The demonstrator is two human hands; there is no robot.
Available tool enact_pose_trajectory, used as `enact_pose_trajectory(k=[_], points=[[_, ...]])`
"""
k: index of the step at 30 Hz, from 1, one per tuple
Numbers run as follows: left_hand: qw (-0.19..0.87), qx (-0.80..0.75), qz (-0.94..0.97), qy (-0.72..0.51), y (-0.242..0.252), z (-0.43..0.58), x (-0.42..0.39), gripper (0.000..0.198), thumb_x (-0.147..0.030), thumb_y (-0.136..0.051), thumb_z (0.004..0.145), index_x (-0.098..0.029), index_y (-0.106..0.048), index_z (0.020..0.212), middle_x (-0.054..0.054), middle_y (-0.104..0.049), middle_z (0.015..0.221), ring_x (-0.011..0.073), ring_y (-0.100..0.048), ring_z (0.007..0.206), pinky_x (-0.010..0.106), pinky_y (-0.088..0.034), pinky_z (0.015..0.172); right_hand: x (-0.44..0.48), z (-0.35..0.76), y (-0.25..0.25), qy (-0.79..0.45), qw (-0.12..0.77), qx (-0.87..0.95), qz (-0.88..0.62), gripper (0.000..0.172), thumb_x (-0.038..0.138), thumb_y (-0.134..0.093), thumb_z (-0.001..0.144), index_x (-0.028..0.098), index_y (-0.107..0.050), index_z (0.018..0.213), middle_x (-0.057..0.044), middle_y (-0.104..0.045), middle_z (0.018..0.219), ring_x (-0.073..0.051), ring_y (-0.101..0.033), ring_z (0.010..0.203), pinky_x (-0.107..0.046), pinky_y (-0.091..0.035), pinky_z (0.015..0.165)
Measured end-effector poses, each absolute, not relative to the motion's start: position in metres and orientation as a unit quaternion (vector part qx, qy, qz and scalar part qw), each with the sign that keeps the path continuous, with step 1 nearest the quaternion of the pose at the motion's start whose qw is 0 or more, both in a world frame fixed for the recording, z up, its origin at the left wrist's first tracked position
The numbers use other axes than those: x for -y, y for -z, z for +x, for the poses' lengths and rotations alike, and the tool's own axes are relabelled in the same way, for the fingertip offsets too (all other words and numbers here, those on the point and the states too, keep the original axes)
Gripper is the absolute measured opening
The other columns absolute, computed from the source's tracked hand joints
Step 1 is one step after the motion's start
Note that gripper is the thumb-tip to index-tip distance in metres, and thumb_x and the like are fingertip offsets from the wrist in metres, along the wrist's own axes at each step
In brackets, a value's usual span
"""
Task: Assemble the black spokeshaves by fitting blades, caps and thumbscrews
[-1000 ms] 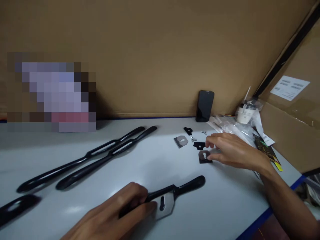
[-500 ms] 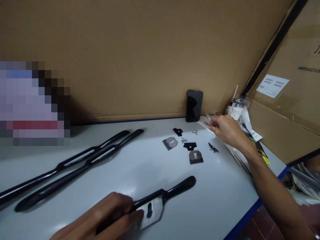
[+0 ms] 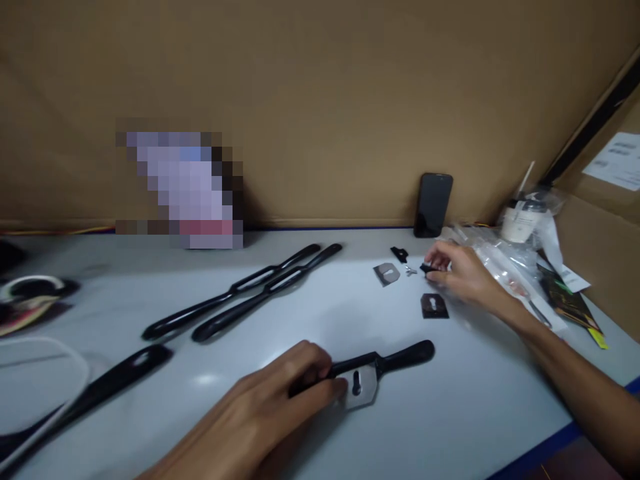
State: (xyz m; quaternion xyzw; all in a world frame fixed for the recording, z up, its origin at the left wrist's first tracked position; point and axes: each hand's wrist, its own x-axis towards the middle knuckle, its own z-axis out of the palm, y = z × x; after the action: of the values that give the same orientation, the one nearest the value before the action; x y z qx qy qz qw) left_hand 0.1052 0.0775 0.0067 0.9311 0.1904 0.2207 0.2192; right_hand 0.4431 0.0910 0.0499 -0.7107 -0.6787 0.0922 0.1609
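Observation:
My left hand [image 3: 295, 387] is closed round a black two-handled spokeshave [image 3: 407, 357] above the front of the table. Its thumb presses a grey slotted blade [image 3: 364, 388] against the tool's body. Farther right, my right hand [image 3: 463, 273] pinches a small black clamp plate [image 3: 427, 269] between thumb and fingers. Just left of those fingertips lie a silver wing screw [image 3: 411, 271], another black clamp plate [image 3: 399, 254] and a slotted blade [image 3: 387, 273]. A darker slotted blade [image 3: 435, 306] lies in front of the right hand, which hides part of the tabletop.
Two more black spokeshave bodies [image 3: 270, 290] lie at centre left. A dark handle [image 3: 120, 373] and white cable [image 3: 75, 353] are nearer. A phone [image 3: 433, 205] leans on the cardboard wall [image 3: 325, 100]. Plastic packaging [image 3: 515, 287] and a lidded cup [image 3: 523, 220] stand right.
My right hand has come left and down from the packaging and has taken hold of a black clamp plate. My left hand still grips the spokeshave and blade. The view has swung left.

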Motion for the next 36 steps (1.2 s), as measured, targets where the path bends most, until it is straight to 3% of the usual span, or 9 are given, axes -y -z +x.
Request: enact_pose_trajectory(k=[2,6,9,13,18,24,29,34,36], points=[[0.222,-0.181,0.940,-0.184,-0.012,0.104,-0.079,0.041,-0.001,-0.034,0.101,-0.026,-0.065,0.108,0.004,-0.063,0.102,0.0161,-0.064,0.080,0.026,-0.050,0.066,-0.089,0.439,-0.054,-0.098,0.203,0.676,-0.702,0.025,0.011,-0.070,0.089,0.017,-0.075,0.112,-0.005,-0.077,0.093,-0.022,-0.068,0.084,-0.033,-0.048,0.076],[0.229,-0.183,0.940,-0.173,-0.016,0.106,-0.080,0.039,0.000,-0.033,0.099,-0.022,-0.066,0.104,0.006,-0.061,0.101,0.0165,-0.061,0.078,0.027,-0.049,0.066,-0.066,0.412,-0.061,-0.108,0.331,0.692,-0.632,0.003,0.019,-0.072,0.088,0.021,-0.074,0.089,-0.003,-0.076,0.085,-0.023,-0.068,0.081,-0.036,-0.050,0.077],[0.237,-0.177,0.936,-0.191,-0.013,0.107,-0.079,0.040,0.002,-0.036,0.097,-0.021,-0.067,0.107,0.006,-0.060,0.100,0.0168,-0.060,0.079,0.026,-0.047,0.066,-0.044,0.386,-0.062,-0.111,0.353,0.736,-0.566,0.009,0.017,-0.067,0.090,0.022,-0.071,0.083,-0.003,-0.072,0.086,-0.021,-0.067,0.082,-0.033,-0.050,0.073],[0.241,-0.176,0.934,-0.198,-0.010,0.107,-0.079,0.041,0.005,-0.038,0.095,-0.021,-0.066,0.112,0.005,-0.059,0.101,0.0170,-0.060,0.081,0.026,-0.046,0.067,-0.028,0.367,-0.061,-0.221,0.344,0.737,-0.538,0.018,0.013,-0.061,0.093,0.023,-0.074,0.100,0.000,-0.071,0.083,-0.015,-0.065,0.072,-0.028,-0.050,0.067],[0.246,-0.169,0.934,-0.196,-0.010,0.106,-0.079,0.043,0.007,-0.039,0.092,-0.021,-0.066,0.111,0.005,-0.058,0.101,0.0174,-0.059,0.081,0.027,-0.045,0.067,-0.035,0.369,-0.058,-0.356,0.356,0.650,-0.569,0.010,0.018,-0.067,0.085,0.022,-0.070,0.094,0.000,-0.069,0.082,-0.016,-0.065,0.076,-0.028,-0.052,0.068],[0.243,-0.173,0.938,-0.176,-0.013,0.105,-0.079,0.049,0.010,-0.039,0.087,-0.023,-0.064,0.112,0.004,-0.058,0.104,0.0181,-0.059,0.083,0.027,-0.046,0.069,-0.041,0.371,-0.058,-0.443,0.346,0.607,-0.562,0.016,0.021,-0.066,0.083,0.021,-0.074,0.097,-0.001,-0.068,0.083,-0.016,-0.063,0.077,-0.029,-0.050,0.070],[0.236,-0.181,0.941,-0.162,-0.014,0.104,-0.079,0.049,0.011,-0.039,0.085,-0.023,-0.063,0.109,0.004,-0.059,0.106,0.0183,-0.059,0.084,0.026,-0.047,0.069,-0.038,0.367,-0.052,-0.442,0.360,0.596,-0.565,0.010,0.020,-0.070,0.081,0.021,-0.069,0.092,0.001,-0.065,0.079,-0.016,-0.060,0.072,-0.029,-0.049,0.066],[0.243,-0.167,0.936,-0.191,-0.010,0.106,-0.080,0.054,0.012,-0.041,0.079,-0.022,-0.064,0.113,0.005,-0.058,0.104,0.0189,-0.059,0.083,0.027,-0.045,0.069,-0.037,0.368,-0.051,-0.373,0.338,0.654,-0.565,0.018,0.020,-0.065,0.088,0.023,-0.079,0.099,-0.002,-0.072,0.086,-0.018,-0.064,0.080,-0.033,-0.049,0.073],[0.243,-0.169,0.935,-0.196,-0.008,0.105,-0.080,0.058,0.013,-0.042,0.075,-0.023,-0.064,0.115,0.004,-0.057,0.105,0.0193,-0.059,0.084,0.028,-0.044,0.069,-0.038,0.368,-0.050,-0.368,0.355,0.656,-0.556,0.014,0.019,-0.065,0.088,0.023,-0.078,0.094,-0.002,-0.072,0.086,-0.018,-0.065,0.080,-0.032,-0.050,0.072]])
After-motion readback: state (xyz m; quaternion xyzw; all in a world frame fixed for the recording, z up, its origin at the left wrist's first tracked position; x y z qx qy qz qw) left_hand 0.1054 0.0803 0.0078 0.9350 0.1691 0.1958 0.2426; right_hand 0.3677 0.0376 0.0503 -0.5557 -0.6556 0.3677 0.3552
